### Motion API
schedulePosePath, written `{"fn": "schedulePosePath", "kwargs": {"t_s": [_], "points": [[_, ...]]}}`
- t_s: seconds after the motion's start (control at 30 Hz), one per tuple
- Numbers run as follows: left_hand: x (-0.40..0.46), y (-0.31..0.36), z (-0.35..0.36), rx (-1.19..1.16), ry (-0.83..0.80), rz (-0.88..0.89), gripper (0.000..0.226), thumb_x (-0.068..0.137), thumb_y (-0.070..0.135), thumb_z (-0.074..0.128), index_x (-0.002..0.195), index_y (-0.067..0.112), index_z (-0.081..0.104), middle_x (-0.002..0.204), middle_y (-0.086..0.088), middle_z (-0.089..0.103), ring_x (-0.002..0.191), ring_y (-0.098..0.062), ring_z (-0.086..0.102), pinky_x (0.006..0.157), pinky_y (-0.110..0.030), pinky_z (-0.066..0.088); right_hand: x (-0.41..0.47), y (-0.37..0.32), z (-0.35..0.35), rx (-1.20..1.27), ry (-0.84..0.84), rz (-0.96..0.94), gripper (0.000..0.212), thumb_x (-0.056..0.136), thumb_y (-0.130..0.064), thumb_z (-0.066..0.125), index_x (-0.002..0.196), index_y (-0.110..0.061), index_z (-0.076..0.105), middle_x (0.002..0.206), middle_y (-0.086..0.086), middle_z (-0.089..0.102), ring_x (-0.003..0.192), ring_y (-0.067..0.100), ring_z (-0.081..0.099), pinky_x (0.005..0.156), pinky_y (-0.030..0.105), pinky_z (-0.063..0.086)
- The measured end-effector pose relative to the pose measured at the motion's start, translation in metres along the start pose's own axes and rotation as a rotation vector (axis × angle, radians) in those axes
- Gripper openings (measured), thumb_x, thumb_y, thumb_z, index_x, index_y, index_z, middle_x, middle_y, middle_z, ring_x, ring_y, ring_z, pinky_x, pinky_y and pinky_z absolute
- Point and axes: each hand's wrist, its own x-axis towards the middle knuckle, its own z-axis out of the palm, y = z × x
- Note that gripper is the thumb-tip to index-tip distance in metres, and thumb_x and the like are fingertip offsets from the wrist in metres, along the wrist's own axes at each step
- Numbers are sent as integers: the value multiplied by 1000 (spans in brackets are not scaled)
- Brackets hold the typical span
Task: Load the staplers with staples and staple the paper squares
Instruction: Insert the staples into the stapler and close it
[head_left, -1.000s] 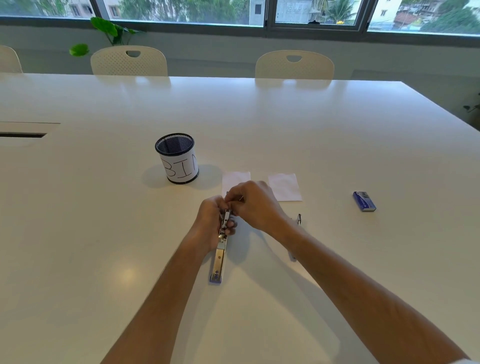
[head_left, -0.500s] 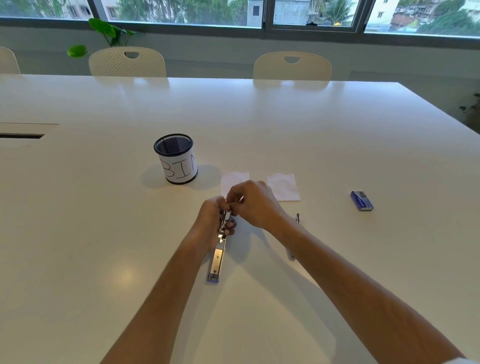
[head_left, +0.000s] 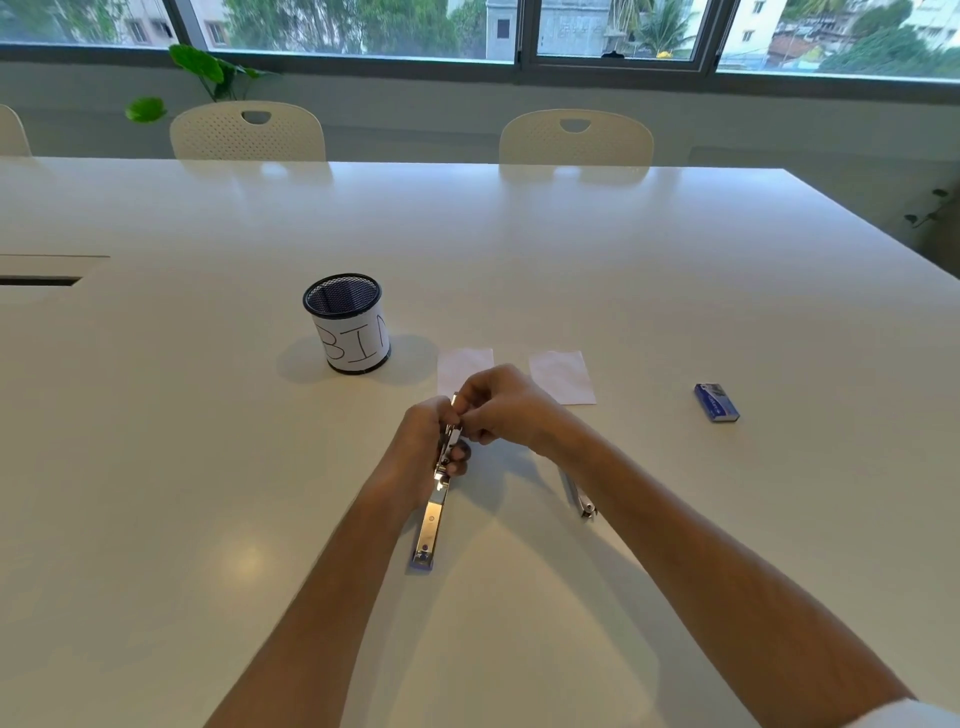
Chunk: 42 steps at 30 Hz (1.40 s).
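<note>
Head view, centre of the frame: an opened stapler (head_left: 435, 512) lay lengthwise on the white table (head_left: 571, 249), its metal magazine channel exposed and its near end pointing toward the lower edge. The left hand (head_left: 423, 452) was closed around the far part of the stapler, fingers curled over its right side. The right hand (head_left: 501, 410) met it from the right, fingertips pinched together at the top of the channel; whether a strip of staples lay between them could not be told. A second stapler (head_left: 582, 499) lay just right of centre, partly hidden by the right forearm. Two paper squares (head_left: 563, 382) lay side by side just beyond the hands, the left one partly covered by them. A blue staple box (head_left: 717, 402) sat well apart at right of the frame. A mesh cup labelled "BIN" (head_left: 349, 322) stood upright left of the paper squares.
</note>
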Motion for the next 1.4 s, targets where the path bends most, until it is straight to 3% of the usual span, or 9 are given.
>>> {"fn": "schedulePosePath", "kwargs": {"t_s": [0.17, 0.43, 0.6, 0.7, 0.87, 1.03, 1.17, 1.3, 1.4], "points": [[1, 0, 0, -38, 8, -18, 15, 75, 10, 41, 83, 2, 51, 69, -8, 48, 42, -13, 40, 36, -20, 29, 5, 7, -4, 216, 93, -3, 16, 71, 9, 71, 74, -5, 64, 49, -4, 50, 47, 12, 48, 43, 20, 39], [3, -1, -4, -29, -24, -23, 16, 79, 13, 44, 87, 2, 52, 70, -9, 49, 44, -13, 41, 40, -21, 32, 11, 16, -4, 257, 195, 18, 27, 69, -4, 80, 92, -6, 66, 62, 1, 52, 52, 13, 46, 47, 24, 39], [2, -3, -1, -51, -40, 23, 16, 83, 17, 49, 89, 6, 58, 73, -7, 53, 45, -13, 44, 38, -21, 32, 8, 14, -3, 136, 197, -39, 17, 83, -17, 73, 99, -14, 67, 93, 0, 66, 53, 10, 57, 48, 19, 45], [0, -4, 3, -36, -71, 92, 25, 83, 13, 45, 102, 5, 59, 73, -7, 54, 46, -14, 45, 38, -22, 35, 3, 12, -1, 33, 187, -88, 7, 91, -22, 65, 95, -18, 70, 88, -6, 68, 55, 4, 58, 54, 21, 47], [-4, -6, 8, -79, -72, 147, 28, 91, 5, 39, 111, 9, 59, 74, -8, 55, 47, -16, 44, 38, -22, 34, -3, 9, -2, -86, 231, -138, 15, 95, -21, 58, 95, -17, 73, 75, -10, 67, 61, 1, 58, 64, 22, 44], [-9, -7, 9, -134, -87, 205, 39, 92, -4, 34, 120, 11, 56, 75, -9, 59, 49, -17, 44, 39, -23, 35, -12, 10, -3, -121, 260, -167, 20, 94, -13, 55, 104, -18, 72, 95, -5, 72, 83, 7, 67, 84, 31, 55], [-13, -8, 12, -130, -87, 250, 35, 97, 0, 38, 125, 13, 54, 83, -12, 57, 50, -15, 47, 40, -24, 36, -23, 10, -2, -158, 215, -181, 36, 92, -4, 46, 116, -21, 67, 113, -4, 69, 104, 11, 64, 94, 38, 51], [-16, -11, 16, -110, -37, 270, 38, 98, 5, 44, 135, 14, 47, 86, -13, 53, 48, -13, 49, 41, -24, 39, -35, 10, -1, -254, 214, -211, 49, 91, 2, 40, 130, -23, 55, 128, -2, 63, 102, 12, 64, 93, 37, 50], [-17, -8, 15, -166, -27, 273, 38, 97, 4, 45, 134, 13, 45, 84, -11, 60, 48, -14, 50, 41, -25, 41, -45, 14, -2, -460, 252, -273, 59, 88, 1, 50, 142, -23, 42, 139, 2, 53, 106, 21, 61, 88, 32, 48]]}}
